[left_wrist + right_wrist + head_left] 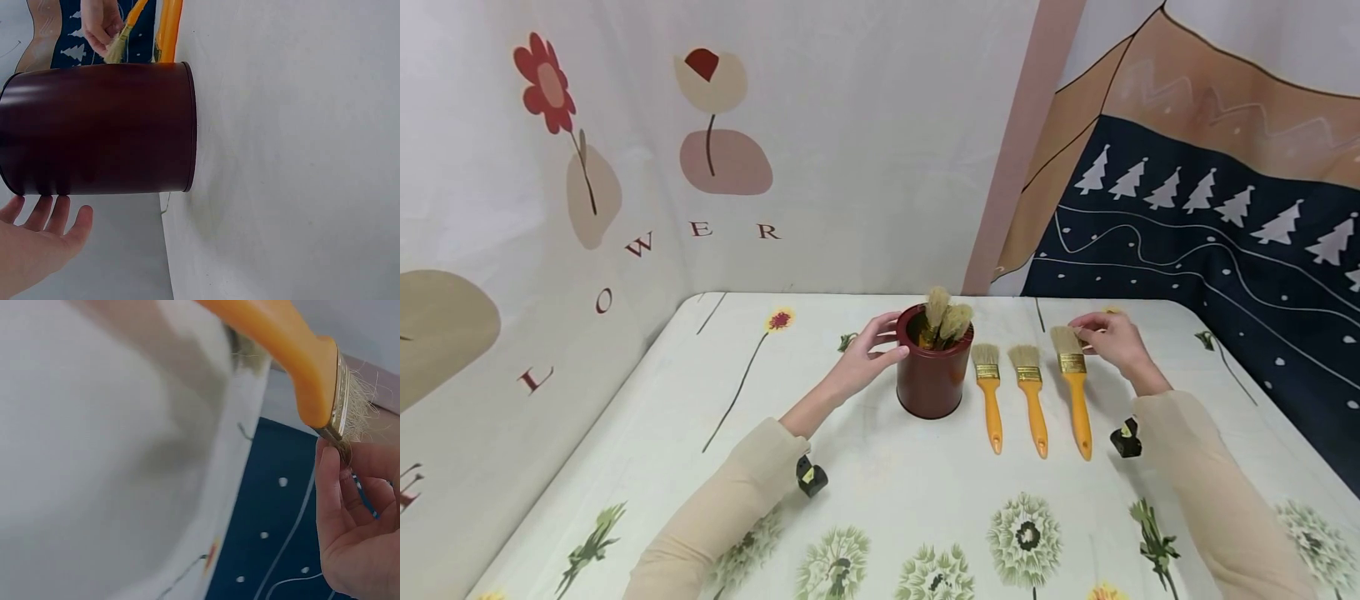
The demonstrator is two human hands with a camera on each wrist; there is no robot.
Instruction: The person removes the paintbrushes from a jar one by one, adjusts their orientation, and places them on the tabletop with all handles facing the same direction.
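1. right hand point(1112, 340) pinches the bristle end of the outermost paintbrush point(1074, 388), lying toward the counter's far right corner.
2. likely light, stiff orange handle, soft bristles; the metal ferrule offers firmer hold.
3. left hand point(867, 354), fingers relaxed, touches the maroon can point(931, 377).

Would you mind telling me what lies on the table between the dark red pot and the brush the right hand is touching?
Two orange-handled brushes lie side by side there, seen in the head view.

Floral-cloth table point(880, 500), dark red pot point(931, 375), three orange-handled brushes point(1032, 400) lying side by side
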